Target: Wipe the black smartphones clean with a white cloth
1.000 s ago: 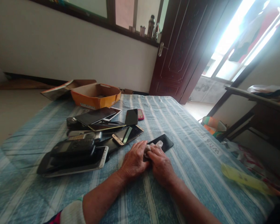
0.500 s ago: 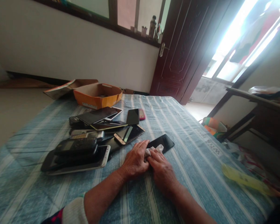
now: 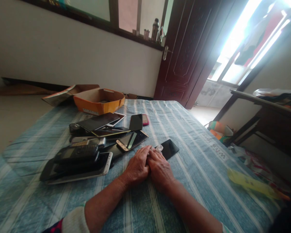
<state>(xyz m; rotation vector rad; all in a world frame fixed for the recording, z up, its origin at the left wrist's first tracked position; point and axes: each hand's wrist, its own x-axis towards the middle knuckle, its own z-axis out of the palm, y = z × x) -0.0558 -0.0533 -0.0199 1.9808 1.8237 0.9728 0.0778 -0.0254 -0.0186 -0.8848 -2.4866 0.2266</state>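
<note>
A black phone [image 3: 169, 148] lies face up on the blue striped cloth [image 3: 189, 136] in front of me. My right hand [image 3: 160, 168] rests on its near end, fingers curled over a small white rag [image 3: 159, 148] that peeps out at the fingertips. My left hand [image 3: 137, 165] lies beside it, touching it, with fingers pressed down at the phone's left edge. Just left of my hands is a gold-edged phone [image 3: 132, 140].
Several phones are piled at the left [image 3: 87, 142], and a red phone [image 3: 145, 119] lies further back. An orange cardboard box [image 3: 99, 100] stands at the far left edge. A yellow packet [image 3: 252, 184] lies right. A dark door [image 3: 184, 48] and a wooden table [image 3: 269, 113] stand beyond.
My right hand has slid left and nearer along the phone, now covering most of the rag. Both hands have drawn closer together.
</note>
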